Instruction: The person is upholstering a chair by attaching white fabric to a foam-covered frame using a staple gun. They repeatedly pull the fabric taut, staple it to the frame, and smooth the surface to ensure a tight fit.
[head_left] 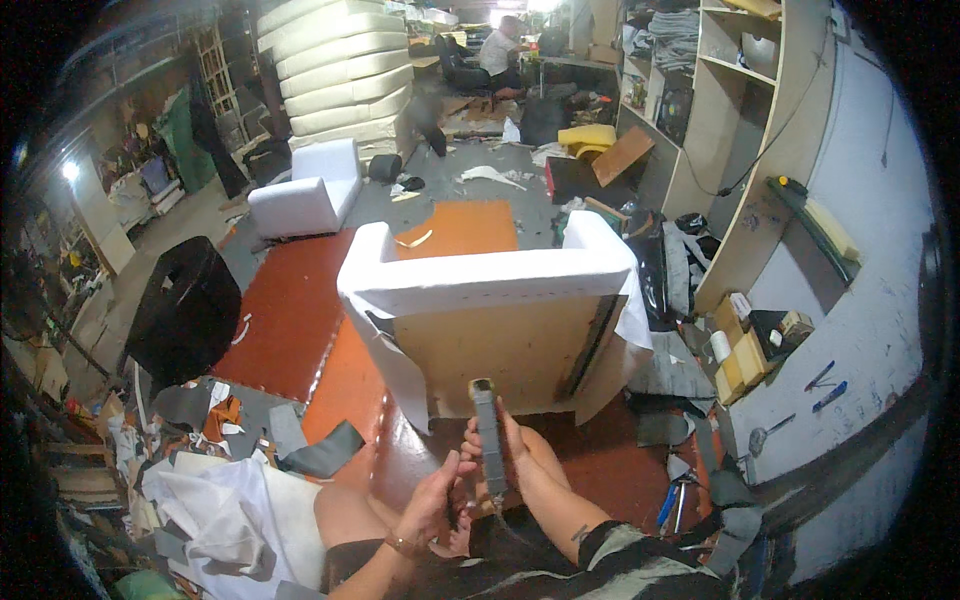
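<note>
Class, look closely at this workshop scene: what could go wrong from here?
The left hand is close to the grey handheld tool in the right hand, so a slip might hurt it. The loose white cloth hanging beside the brown panel could snag or crease. Grey scraps lying about might trip someone.

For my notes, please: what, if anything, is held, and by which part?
The right hand grips a grey handheld tool around its middle; the left hand is close beside, but whether it holds anything cannot be told.
</note>
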`<state>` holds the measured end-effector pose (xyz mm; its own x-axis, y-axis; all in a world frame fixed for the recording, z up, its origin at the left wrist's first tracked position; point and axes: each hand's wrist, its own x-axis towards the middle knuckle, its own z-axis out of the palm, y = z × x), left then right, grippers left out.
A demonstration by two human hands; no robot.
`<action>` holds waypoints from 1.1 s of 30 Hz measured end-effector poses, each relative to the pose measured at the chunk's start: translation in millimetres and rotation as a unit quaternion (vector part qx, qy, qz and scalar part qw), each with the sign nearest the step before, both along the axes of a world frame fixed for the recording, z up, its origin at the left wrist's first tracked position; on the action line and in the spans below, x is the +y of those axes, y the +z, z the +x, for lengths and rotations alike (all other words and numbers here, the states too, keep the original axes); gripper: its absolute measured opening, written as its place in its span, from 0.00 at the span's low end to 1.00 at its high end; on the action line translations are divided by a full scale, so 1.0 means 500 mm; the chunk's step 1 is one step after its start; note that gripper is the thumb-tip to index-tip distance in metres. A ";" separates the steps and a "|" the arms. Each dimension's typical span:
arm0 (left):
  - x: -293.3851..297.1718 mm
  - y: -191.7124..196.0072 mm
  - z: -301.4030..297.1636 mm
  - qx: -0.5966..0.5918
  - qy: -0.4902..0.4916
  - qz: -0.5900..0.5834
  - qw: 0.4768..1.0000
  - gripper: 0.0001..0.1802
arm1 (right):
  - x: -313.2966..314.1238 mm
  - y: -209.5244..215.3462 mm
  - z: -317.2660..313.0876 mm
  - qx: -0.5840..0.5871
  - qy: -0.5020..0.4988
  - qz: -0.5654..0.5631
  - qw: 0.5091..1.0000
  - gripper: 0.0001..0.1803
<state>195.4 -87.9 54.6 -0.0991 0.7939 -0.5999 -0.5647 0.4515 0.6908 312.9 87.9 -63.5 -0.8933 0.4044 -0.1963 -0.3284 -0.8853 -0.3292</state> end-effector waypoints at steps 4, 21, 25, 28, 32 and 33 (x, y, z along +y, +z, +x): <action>0.023 -0.102 -0.005 -0.002 -0.018 0.019 1.000 0.33 | -0.030 0.067 -0.018 -0.131 0.001 0.085 0.988 0.36; 0.009 -0.008 -0.062 0.331 0.026 0.120 0.936 0.12 | 0.032 -0.049 0.011 -0.036 -0.186 -0.055 0.980 0.44; 0.062 0.087 -0.082 0.392 0.124 0.201 0.889 0.10 | -0.001 0.047 -0.001 -0.163 -0.180 -0.010 0.970 0.43; 0.103 0.138 -0.052 0.514 0.118 0.259 0.809 0.11 | -0.007 0.009 -0.007 -0.163 -0.174 0.055 0.970 0.41; 0.125 0.116 -0.022 0.458 0.123 0.242 0.846 0.12 | -0.024 0.047 -0.008 -0.114 -0.133 0.087 0.981 0.39; 0.132 0.104 -0.011 0.444 0.127 0.245 0.853 0.12 | -0.025 0.049 -0.009 -0.123 -0.140 0.102 0.977 0.38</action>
<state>190.1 -21.9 106.5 -0.5478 0.8126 0.1989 0.2418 -0.0738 0.9675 308.5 75.7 -38.8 -0.6772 0.6796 -0.2821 -0.4373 -0.6800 -0.5885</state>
